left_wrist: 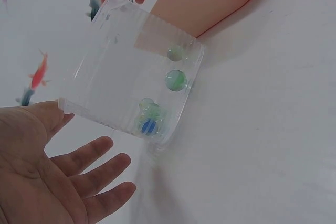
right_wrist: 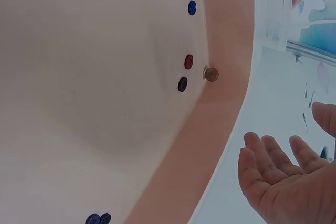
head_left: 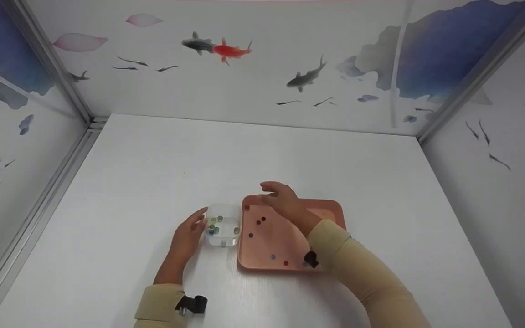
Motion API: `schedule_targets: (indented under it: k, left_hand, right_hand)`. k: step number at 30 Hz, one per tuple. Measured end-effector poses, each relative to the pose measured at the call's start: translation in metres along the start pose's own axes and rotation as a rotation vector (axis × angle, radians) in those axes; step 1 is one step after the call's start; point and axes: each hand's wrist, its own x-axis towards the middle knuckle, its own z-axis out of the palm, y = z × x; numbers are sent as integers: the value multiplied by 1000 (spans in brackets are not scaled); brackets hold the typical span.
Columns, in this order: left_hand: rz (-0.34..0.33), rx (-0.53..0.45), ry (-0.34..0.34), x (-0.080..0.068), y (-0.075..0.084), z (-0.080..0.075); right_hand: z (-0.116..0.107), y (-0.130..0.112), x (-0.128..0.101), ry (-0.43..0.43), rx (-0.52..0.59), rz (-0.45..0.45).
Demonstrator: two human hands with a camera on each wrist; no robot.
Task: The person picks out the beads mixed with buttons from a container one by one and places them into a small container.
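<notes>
Closest to the person, two beige sleeves come in from the bottom edge, each with a small black clip at the wrist; the left hand [head_left: 188, 233] lies on the white table [head_left: 121, 191] with fingers loose and spread, the fingertips [left_wrist: 113, 157] just beside the near-left wall of the clear plastic box [head_left: 223, 224], holding nothing, and whether they actually touch the box is hard to tell. Inside that box sit several glass marbles, a green one [left_wrist: 176, 79] near the middle of its right wall, a paler one [left_wrist: 175, 52] beyond it, and a blue-striped one [left_wrist: 147, 126] in a little cluster at the near corner. Right next to the box, on its right side, rests the pink tray [head_left: 326, 210], its edge against or nearly against the box. The right forearm crosses over the tray from the near right, and the right hand [head_left: 282, 200] hovers above the tray's far-left corner, palm open and fingers [right_wrist: 268, 161] relaxed, gripping nothing. Scattered on the tray floor are small marbles: a dark red one [right_wrist: 189, 61] and a dark purple one [right_wrist: 182, 84] close together, a brownish one [right_wrist: 211, 74] against the raised rim, a blue one [right_wrist: 192, 7] apart from them. Beyond the table rise white walls painted with fish, a red fish [head_left: 229, 50] among them
</notes>
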Motion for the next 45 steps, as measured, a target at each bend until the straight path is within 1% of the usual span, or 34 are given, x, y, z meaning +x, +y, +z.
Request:
schedule_targets:
  k: [7,13,17,21,26,28,35,42,45]
  left_hand:
    - [3,-16,-1,0,0,-1]
    - [-6,-4,0,0,-1,-1]
    - [5,-5,0,0,-1,-1]
    - [19,-9,1,-1,-1,-1]
    - [27,3,7,-1,0,-1]
    - [28,12,11,-1,0,-1]
    - [6,18,12,0,-1,0]
    - [9,17,5,0,0,0]
    - [0,8,3,-1,1,-1]
  right_hand:
    - [1,0,4,-14,44,89]
    - [3,3,4,-24,79,104]
    - [4,4,4,-47,144,106]
    - [6,4,5,-54,167,110]
    - [8,2,5,-56,209,158]
    - [10,0,6,-57,221,189]
    - [17,1,10,-34,228,247]
    - [22,2,16,-7,217,304]
    - [23,2,19,-6,228,307]
